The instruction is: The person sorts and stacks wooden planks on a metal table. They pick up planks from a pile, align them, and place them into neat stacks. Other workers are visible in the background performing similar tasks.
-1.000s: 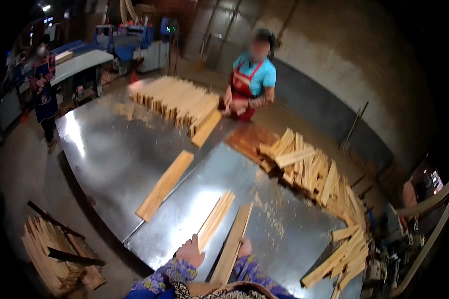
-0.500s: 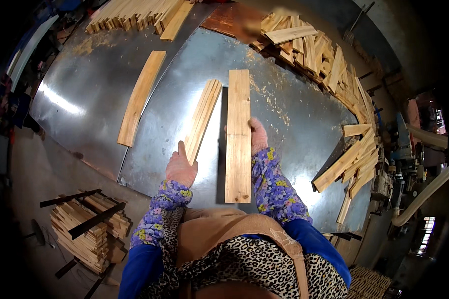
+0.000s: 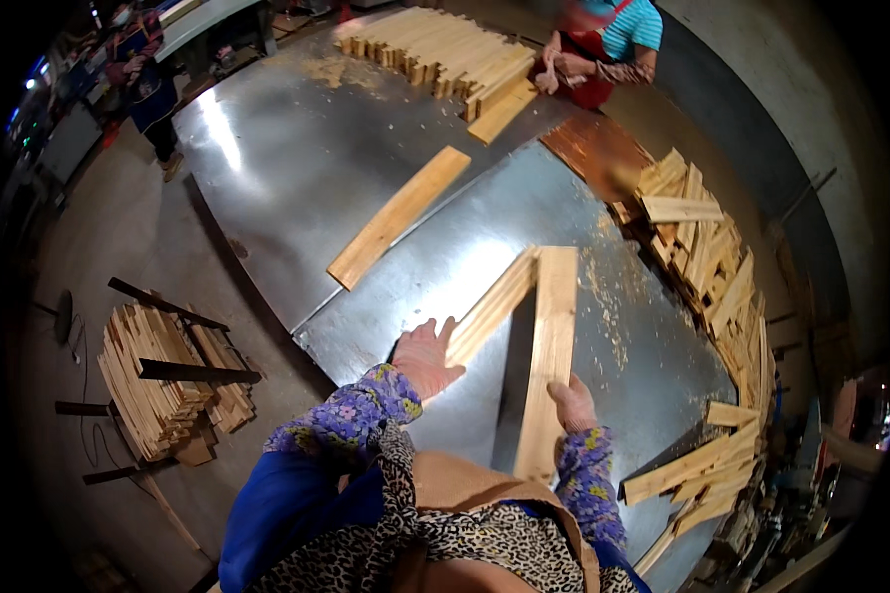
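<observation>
A long, flat wooden board (image 3: 547, 341) is in my right hand (image 3: 571, 403), whose thumb lies on top at the right edge and whose other fingers are hidden beneath. Left of it, a narrower group of wooden strips (image 3: 491, 308) slants away, its far end meeting the board's far end. Against the near end of these strips rests my left hand (image 3: 428, 361), palm down with its fingers spread. Farther left, a single wooden board (image 3: 400, 217) lies by the seam of the metal table (image 3: 277, 183).
Rows of wooden strips (image 3: 435, 51) lie at the far side, near a co-worker in a red apron (image 3: 595, 89). Loose wood pieces (image 3: 712, 237) heap along the right edge. Stacked strips (image 3: 158, 381) sit on a dark rack at lower left. Another person (image 3: 143, 79) stands far left.
The view has swung left, bringing the co-worker into sight. My left fingers have spread at the near end of the strips. The board in my right hand now meets the strips at its far end.
</observation>
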`<state>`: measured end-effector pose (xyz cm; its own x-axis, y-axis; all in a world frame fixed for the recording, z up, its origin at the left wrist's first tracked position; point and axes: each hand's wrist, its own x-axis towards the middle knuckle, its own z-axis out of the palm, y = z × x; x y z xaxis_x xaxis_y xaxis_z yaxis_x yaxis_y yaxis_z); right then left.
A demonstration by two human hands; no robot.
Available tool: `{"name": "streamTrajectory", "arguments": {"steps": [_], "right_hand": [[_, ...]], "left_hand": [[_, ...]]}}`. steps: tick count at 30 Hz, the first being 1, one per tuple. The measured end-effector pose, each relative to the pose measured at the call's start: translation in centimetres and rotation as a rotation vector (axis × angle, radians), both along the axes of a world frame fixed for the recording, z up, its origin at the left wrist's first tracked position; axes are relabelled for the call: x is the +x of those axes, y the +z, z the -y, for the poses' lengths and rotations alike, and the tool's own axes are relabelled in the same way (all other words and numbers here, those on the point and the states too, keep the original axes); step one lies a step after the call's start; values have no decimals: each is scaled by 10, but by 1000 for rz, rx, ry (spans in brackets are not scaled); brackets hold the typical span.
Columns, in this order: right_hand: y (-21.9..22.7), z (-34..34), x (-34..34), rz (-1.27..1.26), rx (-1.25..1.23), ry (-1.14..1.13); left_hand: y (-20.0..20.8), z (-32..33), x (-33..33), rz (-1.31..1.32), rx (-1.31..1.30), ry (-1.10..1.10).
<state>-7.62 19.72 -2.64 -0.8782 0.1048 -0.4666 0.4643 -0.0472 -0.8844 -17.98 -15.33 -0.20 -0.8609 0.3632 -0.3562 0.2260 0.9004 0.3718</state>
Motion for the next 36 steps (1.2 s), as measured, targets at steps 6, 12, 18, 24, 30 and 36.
{"name": "streamTrajectory", "arguments": {"steps": [6, 12, 18, 24, 30, 36], "right_hand": [[150, 70, -94, 242, 477, 1005], [85, 47, -122, -620, 703, 38], [-18, 54, -53, 132, 871, 63], [-65, 108, -45, 105, 936, 53], [-45, 139, -69, 151, 837, -113], [-20, 166, -75, 253, 638, -267]], "left_hand": [[25, -10, -48, -749, 303, -937], [76, 34, -140, -130, -71, -293], [-13, 113, -207, -113, -22, 399], [-53, 129, -211, -78, -21, 468], [-48, 129, -130, -402, -194, 256], [-53, 38, -5, 147, 311, 91]]}}
